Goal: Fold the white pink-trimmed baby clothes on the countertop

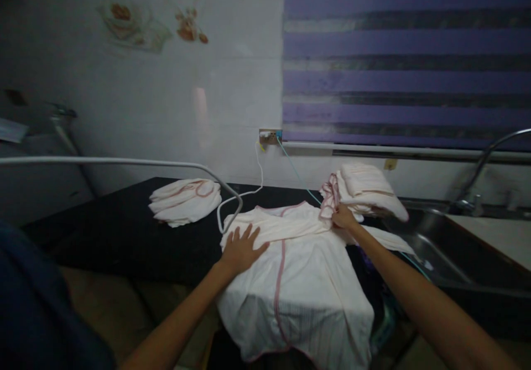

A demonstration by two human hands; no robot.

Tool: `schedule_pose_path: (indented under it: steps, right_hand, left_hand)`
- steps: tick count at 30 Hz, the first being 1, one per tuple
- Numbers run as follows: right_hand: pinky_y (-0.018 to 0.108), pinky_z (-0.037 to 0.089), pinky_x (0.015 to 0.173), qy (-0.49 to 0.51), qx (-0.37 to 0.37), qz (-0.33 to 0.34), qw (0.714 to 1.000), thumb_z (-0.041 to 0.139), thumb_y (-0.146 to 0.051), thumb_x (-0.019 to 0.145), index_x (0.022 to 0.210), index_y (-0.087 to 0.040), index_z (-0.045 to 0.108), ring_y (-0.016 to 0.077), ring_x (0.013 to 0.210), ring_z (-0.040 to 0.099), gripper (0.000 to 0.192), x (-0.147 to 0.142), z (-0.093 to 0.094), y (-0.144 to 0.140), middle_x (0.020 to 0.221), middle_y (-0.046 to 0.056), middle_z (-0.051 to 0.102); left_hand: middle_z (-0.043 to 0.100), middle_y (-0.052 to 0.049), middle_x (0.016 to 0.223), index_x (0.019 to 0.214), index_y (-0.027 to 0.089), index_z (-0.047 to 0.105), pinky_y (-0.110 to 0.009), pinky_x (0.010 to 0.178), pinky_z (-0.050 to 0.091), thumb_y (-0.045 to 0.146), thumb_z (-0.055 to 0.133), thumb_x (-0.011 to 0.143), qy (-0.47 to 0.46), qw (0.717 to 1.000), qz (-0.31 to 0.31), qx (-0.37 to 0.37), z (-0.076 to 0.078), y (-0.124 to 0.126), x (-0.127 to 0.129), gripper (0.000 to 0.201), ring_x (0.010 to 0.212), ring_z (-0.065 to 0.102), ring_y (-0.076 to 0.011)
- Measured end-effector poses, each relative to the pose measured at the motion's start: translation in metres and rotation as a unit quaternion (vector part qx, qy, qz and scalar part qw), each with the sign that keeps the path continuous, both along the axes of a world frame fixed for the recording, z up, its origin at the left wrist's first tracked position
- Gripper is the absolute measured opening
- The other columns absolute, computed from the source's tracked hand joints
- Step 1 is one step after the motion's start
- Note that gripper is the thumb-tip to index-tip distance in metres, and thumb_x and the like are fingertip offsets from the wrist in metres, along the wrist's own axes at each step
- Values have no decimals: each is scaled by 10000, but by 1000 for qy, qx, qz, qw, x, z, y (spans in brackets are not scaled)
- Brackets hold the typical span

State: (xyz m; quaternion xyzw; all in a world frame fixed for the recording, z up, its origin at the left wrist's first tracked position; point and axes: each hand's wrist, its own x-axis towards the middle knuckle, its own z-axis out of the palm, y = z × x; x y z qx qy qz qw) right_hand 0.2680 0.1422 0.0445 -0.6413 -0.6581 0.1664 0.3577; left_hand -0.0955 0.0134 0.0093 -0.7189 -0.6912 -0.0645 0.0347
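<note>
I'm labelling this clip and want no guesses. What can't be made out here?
- Head view: right hand fingertips, buried in the garment fold.
- Garment's lower hem, hanging past the counter edge into dark.
- Sink basin contents, too dim.
- Wall socket, too small.

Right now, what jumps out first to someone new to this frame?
The pale pink-trimmed garment spread over the black counter's front edge, left hand flat on it, right hand gripping its far edge. Folded stacks sit behind: one at left, one at right beside the sink.

Both forearms are bare, with no sleeves, rings or watch showing.
</note>
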Motion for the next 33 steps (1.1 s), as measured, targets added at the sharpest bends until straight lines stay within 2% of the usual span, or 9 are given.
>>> schedule_pose_path:
  steps: [4, 8, 12, 14, 17, 19, 23, 28, 33]
  right_hand:
    - [254, 439, 689, -49, -7, 33, 998, 508, -109, 774, 804, -147, 659, 189, 710, 596, 159, 31, 10, -8, 667, 51, 644]
    - [259, 457, 780, -99, -13, 118, 988, 520, -103, 777, 767, -159, 704, 193, 800, 639, 193, 56, 19, -44, 795, 61, 729]
    - [292, 460, 869, -261, -35, 236, 935, 512, -74, 799, 891, -157, 780, 221, 906, 663, 296, 54, 16, -99, 958, 108, 760]
    - [325, 458, 907, -352, -37, 246, 902, 501, -67, 822, 998, -140, 785, 254, 979, 656, 343, 44, 13, -121, 1053, 159, 741]
    - [390, 465, 930, -436, -33, 207, 875, 497, -90, 859, 1102, -101, 757, 326, 1099, 616, 357, 27, 10, -139, 1159, 231, 681]
    - [430, 483, 907, -457, -31, 161, 874, 478, -130, 900, 1177, -90, 726, 371, 1162, 577, 374, 18, 9, -141, 1237, 261, 633]
    - [495, 489, 914, -456, -21, 58, 888, 427, -148, 950, 1234, -74, 697, 396, 1217, 544, 398, 7, 6, -130, 1325, 290, 577]
    - [515, 473, 944, -356, -29, -53, 933, 455, -100, 936, 1087, -31, 753, 404, 1195, 601, 342, 14, 3, -100, 1260, 311, 638]
    - [538, 480, 965, -235, -53, -110, 964, 592, -157, 883, 926, -78, 776, 391, 1107, 688, 204, 59, 9, -69, 1045, 280, 731]
  left_hand:
    - [277, -75, 1704, 1619, 287, 375, -582, 1236, 215, 782, 322, 951, 6, 1000, -16, -4, -4, 15, -19, 833, 1545, 239, -450]
    - [241, -60, 1716, 1623, 312, 358, -602, 1233, 217, 764, 337, 957, -6, 999, -33, -16, -8, 36, -37, 805, 1555, 224, -434]
    - [295, -33, 1700, 1578, 342, 440, -595, 1237, 210, 486, 345, 1049, 18, 996, -85, -24, -5, 56, -51, 557, 1556, 260, -379]
    - [326, -37, 1690, 1567, 318, 457, -605, 1235, 207, 410, 318, 1057, 29, 997, -67, -19, 0, 59, -48, 537, 1554, 265, -371]
    - [365, -121, 1667, 1528, 193, 503, -594, 1239, 217, 384, 346, 1043, 34, 998, -13, 42, 4, 55, -24, 544, 1554, 257, -375]
    - [383, -151, 1652, 1519, 152, 502, -547, 1241, 249, 382, 358, 1040, 22, 997, -34, 67, 3, 48, -2, 551, 1553, 271, -352]
    - [365, -94, 1670, 1569, 234, 443, -575, 1223, 265, 464, 292, 1062, -8, 996, -82, 23, -5, 38, 29, 577, 1543, 308, -337]
    - [342, -73, 1681, 1576, 247, 436, -576, 1223, 260, 472, 275, 1067, -2, 997, -78, 21, -10, 37, 28, 580, 1546, 305, -334]
    - [348, -56, 1679, 1575, 264, 440, -567, 1226, 267, 489, 268, 1067, -1, 996, -78, 33, -13, 38, 24, 582, 1545, 310, -332]
